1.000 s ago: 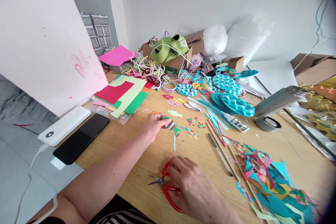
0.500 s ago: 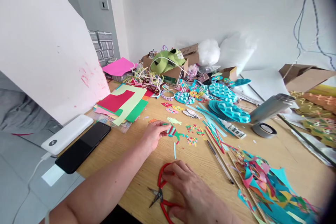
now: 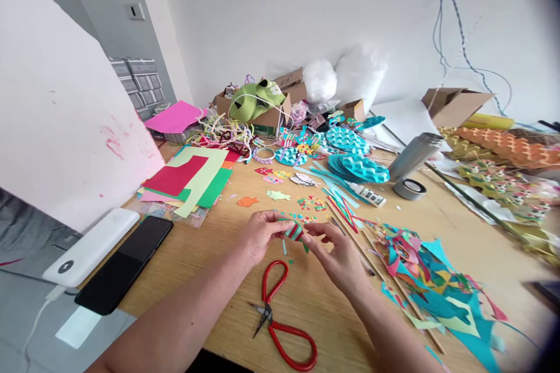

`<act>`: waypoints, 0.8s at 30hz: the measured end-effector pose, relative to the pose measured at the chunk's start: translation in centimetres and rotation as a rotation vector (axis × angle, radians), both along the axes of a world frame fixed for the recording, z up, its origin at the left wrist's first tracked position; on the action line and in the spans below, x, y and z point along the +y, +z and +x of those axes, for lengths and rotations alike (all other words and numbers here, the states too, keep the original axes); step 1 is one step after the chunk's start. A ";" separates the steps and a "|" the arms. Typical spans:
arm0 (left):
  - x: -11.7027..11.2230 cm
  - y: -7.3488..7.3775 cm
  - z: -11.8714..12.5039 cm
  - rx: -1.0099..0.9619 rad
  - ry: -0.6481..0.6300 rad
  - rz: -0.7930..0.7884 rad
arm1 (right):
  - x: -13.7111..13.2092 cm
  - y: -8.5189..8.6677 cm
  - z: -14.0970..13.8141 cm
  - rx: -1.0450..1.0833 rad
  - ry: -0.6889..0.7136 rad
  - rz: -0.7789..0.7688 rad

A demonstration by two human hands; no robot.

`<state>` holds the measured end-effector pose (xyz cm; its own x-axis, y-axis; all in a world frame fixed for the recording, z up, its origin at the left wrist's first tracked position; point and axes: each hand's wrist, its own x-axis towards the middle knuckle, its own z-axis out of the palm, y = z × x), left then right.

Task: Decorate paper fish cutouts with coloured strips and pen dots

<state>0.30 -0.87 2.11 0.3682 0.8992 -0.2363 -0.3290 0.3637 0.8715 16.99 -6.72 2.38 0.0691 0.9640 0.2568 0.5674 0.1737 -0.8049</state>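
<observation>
A green paper fish (image 3: 294, 231) with red and pale stripes is held above the table between both hands. My left hand (image 3: 263, 233) pinches its left end, and my right hand (image 3: 335, 247) grips its right end between thumb and fingers. Part of the fish is hidden by the fingers. Just below lie red-handled scissors (image 3: 270, 313), blades apart, touched by neither hand. A narrow light-blue paper strip (image 3: 284, 247) rests under the fish. Beyond the hands are an orange paper fish (image 3: 247, 201), a pale green paper fish (image 3: 278, 195) and small coloured paper bits (image 3: 311, 203).
Coloured paper sheets (image 3: 188, 175) lie at left, near a black phone (image 3: 125, 265) and white power bank (image 3: 91, 245). To the right are wooden sticks (image 3: 394, 288), paper scraps (image 3: 441, 285), a glue bottle (image 3: 368, 194), a tape roll (image 3: 409, 189) and a metal flask (image 3: 415, 154).
My right hand has let go of the scissors, leaving them on the table, and has moved up to grip the striped fish. The camera view has shifted right.
</observation>
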 end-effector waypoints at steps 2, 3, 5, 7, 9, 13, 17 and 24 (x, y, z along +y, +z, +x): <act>-0.5 -0.1 0.3 0.024 -0.056 0.001 | 0.2 -0.5 -0.2 0.031 0.046 -0.075; -0.6 -0.2 0.4 0.029 -0.075 0.001 | 0.2 -0.6 -0.4 0.049 0.050 -0.098; -0.7 -0.2 0.4 0.028 -0.108 0.006 | 0.2 -0.8 -0.4 0.093 0.040 -0.130; -0.7 -0.2 0.4 0.030 -0.143 0.027 | 0.3 -0.8 -0.3 0.159 0.035 -0.169; -0.6 -0.2 0.3 0.066 -0.179 0.061 | 0.3 -0.7 -0.1 0.230 0.041 -0.200; -0.6 -0.2 0.3 0.197 -0.203 0.163 | 0.4 -0.5 0.0 0.345 0.049 -0.244; -0.7 -0.1 0.3 0.276 -0.196 0.196 | 0.3 -0.1 -0.1 0.424 0.083 -0.301; -0.9 -0.5 0.6 0.330 -0.202 0.220 | 0.5 -0.5 0.0 0.518 0.066 -0.289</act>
